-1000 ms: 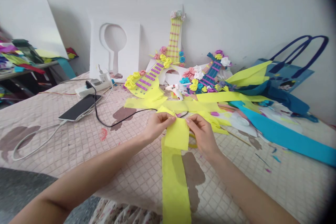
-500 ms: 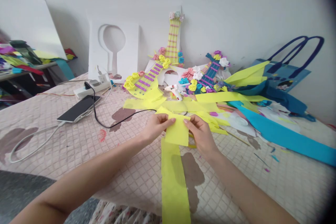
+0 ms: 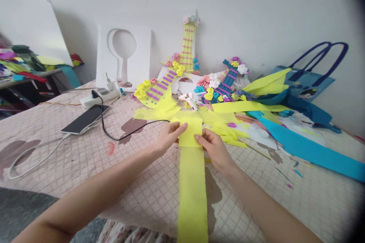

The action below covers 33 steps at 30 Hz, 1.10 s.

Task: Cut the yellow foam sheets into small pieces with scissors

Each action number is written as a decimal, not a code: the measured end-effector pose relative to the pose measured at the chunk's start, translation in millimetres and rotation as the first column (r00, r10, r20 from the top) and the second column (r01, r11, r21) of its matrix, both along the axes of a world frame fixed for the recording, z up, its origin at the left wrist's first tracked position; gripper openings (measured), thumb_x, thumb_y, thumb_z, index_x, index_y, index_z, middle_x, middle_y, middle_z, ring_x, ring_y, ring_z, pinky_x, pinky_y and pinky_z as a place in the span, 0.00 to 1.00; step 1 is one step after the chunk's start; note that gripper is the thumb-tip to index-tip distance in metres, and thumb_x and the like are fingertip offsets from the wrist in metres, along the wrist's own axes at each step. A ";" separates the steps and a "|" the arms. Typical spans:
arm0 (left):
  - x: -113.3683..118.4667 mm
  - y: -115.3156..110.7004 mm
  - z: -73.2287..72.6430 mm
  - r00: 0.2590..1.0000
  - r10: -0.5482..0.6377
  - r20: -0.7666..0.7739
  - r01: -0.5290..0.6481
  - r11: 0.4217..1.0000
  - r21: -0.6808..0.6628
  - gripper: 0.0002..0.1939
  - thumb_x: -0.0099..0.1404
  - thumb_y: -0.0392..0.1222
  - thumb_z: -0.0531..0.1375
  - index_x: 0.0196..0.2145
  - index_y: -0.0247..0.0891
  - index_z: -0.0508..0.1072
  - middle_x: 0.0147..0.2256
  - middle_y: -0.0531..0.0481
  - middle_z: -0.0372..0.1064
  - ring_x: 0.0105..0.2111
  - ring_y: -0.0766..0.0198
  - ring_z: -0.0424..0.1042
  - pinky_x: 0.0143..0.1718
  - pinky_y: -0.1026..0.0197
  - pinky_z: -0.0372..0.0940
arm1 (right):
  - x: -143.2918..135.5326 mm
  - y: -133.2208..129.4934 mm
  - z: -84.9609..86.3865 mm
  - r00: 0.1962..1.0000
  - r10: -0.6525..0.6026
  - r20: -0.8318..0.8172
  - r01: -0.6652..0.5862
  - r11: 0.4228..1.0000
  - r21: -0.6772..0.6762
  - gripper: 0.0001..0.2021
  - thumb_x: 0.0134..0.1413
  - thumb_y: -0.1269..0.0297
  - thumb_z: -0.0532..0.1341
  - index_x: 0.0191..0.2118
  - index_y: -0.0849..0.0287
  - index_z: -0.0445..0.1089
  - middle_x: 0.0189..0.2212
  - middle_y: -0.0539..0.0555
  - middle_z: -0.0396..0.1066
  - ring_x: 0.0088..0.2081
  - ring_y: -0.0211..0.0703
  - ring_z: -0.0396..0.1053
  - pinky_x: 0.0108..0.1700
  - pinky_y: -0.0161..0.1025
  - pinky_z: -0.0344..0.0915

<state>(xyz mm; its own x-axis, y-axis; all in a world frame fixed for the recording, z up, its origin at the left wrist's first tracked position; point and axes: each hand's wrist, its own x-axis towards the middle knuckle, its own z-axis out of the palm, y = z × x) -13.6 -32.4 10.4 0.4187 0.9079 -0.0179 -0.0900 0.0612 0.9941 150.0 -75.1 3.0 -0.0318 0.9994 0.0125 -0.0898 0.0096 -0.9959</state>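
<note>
A yellow crepe paper strip (image 3: pixel 192 190) runs from the table's near edge up to my hands, its far end folded over into a square flap (image 3: pixel 190 133). My left hand (image 3: pixel 169 136) pinches the flap's left side, thumb on top. On its right edge my right hand (image 3: pixel 213 145) pinches the paper between thumb and fingers. Just beyond the hands lie more yellow paper strips (image 3: pixel 142 114) and a white glue gun (image 3: pixel 189 100). Part of a yellow ring-shaped thing (image 3: pixel 208 160) shows under my right hand.
Paper-flower-covered guitar shapes (image 3: pixel 186 47) lean against the wall beside a white foam board (image 3: pixel 144 57) with a cut-out. At left lie a phone (image 3: pixel 84 119), cables and a power strip (image 3: pixel 101 94). Blue paper (image 3: pixel 302 148) and a blue tote bag (image 3: pixel 322 83) are at right.
The folded flap has come down in line with the long strip and lies over it. My right hand has slid lower along the flap's edge.
</note>
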 end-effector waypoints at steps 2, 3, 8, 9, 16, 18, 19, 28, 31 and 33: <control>3.3 -3.5 -1.6 0.999 -0.026 -0.035 0.027 1.000 0.008 0.21 0.56 0.56 0.58 0.33 0.33 0.69 0.28 0.49 0.67 0.25 0.68 0.66 0.25 0.66 0.60 | -1.1 -0.2 0.4 1.000 -0.011 -0.015 0.011 1.000 -0.002 0.11 0.46 0.56 0.64 0.30 0.58 0.67 0.29 0.51 0.70 0.30 0.40 0.67 0.33 0.35 0.64; 4.9 -5.1 -2.9 0.999 -0.023 -0.047 0.024 1.000 0.018 0.21 0.55 0.56 0.58 0.33 0.32 0.70 0.28 0.49 0.68 0.25 0.67 0.66 0.25 0.66 0.60 | -2.0 -0.6 0.9 1.000 -0.009 -0.025 0.009 1.000 -0.008 0.11 0.46 0.56 0.64 0.30 0.58 0.67 0.29 0.51 0.70 0.30 0.40 0.67 0.33 0.36 0.64; 8.1 -6.2 -10.4 0.992 0.092 -0.085 -0.088 0.995 0.051 0.22 0.54 0.56 0.59 0.32 0.31 0.69 0.26 0.50 0.67 0.24 0.66 0.65 0.23 0.66 0.58 | -7.1 -4.5 4.3 0.993 0.079 -0.086 -0.084 0.995 -0.053 0.12 0.48 0.54 0.62 0.34 0.57 0.67 0.31 0.52 0.72 0.31 0.42 0.69 0.34 0.37 0.66; 7.7 -5.2 -11.5 0.989 0.117 -0.090 -0.111 0.991 0.070 0.21 0.54 0.56 0.58 0.31 0.31 0.68 0.25 0.51 0.66 0.24 0.67 0.64 0.22 0.66 0.57 | -7.6 -5.0 4.4 0.991 0.095 -0.091 -0.101 0.993 -0.060 0.12 0.47 0.54 0.62 0.34 0.57 0.67 0.31 0.52 0.72 0.31 0.42 0.69 0.33 0.37 0.66; 5.9 -5.8 -8.1 0.989 0.121 -0.079 -0.115 0.990 0.078 0.21 0.56 0.58 0.57 0.30 0.34 0.65 0.21 0.55 0.60 0.18 0.70 0.60 0.17 0.68 0.54 | -5.7 -4.3 -0.2 0.994 0.081 -0.068 -0.085 0.995 -0.052 0.13 0.45 0.56 0.65 0.34 0.58 0.68 0.30 0.52 0.73 0.31 0.42 0.70 0.34 0.37 0.66; 6.6 -7.7 -5.8 0.990 0.120 -0.078 -0.114 0.991 0.069 0.21 0.56 0.59 0.56 0.29 0.34 0.65 0.20 0.55 0.59 0.18 0.71 0.60 0.16 0.68 0.55 | -5.2 -4.0 -0.2 0.995 0.072 -0.074 -0.075 0.996 -0.051 0.13 0.45 0.56 0.65 0.34 0.58 0.68 0.31 0.52 0.73 0.31 0.42 0.70 0.34 0.38 0.66; 7.1 -8.3 -5.2 0.989 0.120 -0.082 -0.115 0.991 0.063 0.21 0.56 0.59 0.56 0.28 0.34 0.65 0.20 0.56 0.58 0.17 0.71 0.60 0.16 0.68 0.55 | -5.1 -3.9 0.1 0.995 0.070 -0.076 -0.074 0.996 -0.050 0.13 0.45 0.56 0.65 0.34 0.58 0.68 0.31 0.52 0.73 0.31 0.42 0.70 0.35 0.38 0.66; 9.0 -8.0 -8.9 0.985 0.143 -0.093 -0.135 0.987 0.088 0.22 0.57 0.59 0.55 0.22 0.36 0.60 0.16 0.58 0.53 0.14 0.75 0.54 0.13 0.70 0.50 | -5.2 -3.2 -0.8 0.998 0.042 -0.052 -0.044 0.998 -0.044 0.14 0.44 0.54 0.65 0.31 0.58 0.67 0.28 0.51 0.72 0.28 0.41 0.68 0.32 0.37 0.65; 8.1 -7.3 -10.7 0.989 0.116 -0.091 -0.106 0.989 0.105 0.22 0.57 0.59 0.55 0.23 0.35 0.60 0.16 0.58 0.54 0.14 0.75 0.55 0.14 0.70 0.51 | -5.4 -3.4 0.3 0.998 0.029 -0.064 -0.031 0.999 -0.035 0.12 0.44 0.55 0.65 0.29 0.58 0.66 0.26 0.49 0.70 0.26 0.39 0.67 0.30 0.35 0.64; 7.8 -6.9 -11.9 0.991 0.099 -0.086 -0.090 0.991 0.104 0.22 0.58 0.59 0.54 0.24 0.35 0.61 0.17 0.58 0.55 0.14 0.74 0.56 0.14 0.69 0.52 | -5.4 -3.4 1.9 0.998 0.022 -0.066 -0.024 0.999 -0.036 0.12 0.45 0.55 0.64 0.29 0.58 0.66 0.26 0.50 0.70 0.27 0.39 0.67 0.30 0.35 0.64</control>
<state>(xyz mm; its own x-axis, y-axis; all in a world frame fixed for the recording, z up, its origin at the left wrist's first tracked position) -5.8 -39.3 -1.5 0.3315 0.9426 0.0405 -0.0001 -0.0429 0.9991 144.6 -78.5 4.9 -0.0551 0.9982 -0.0218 -0.1551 -0.0302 -0.9874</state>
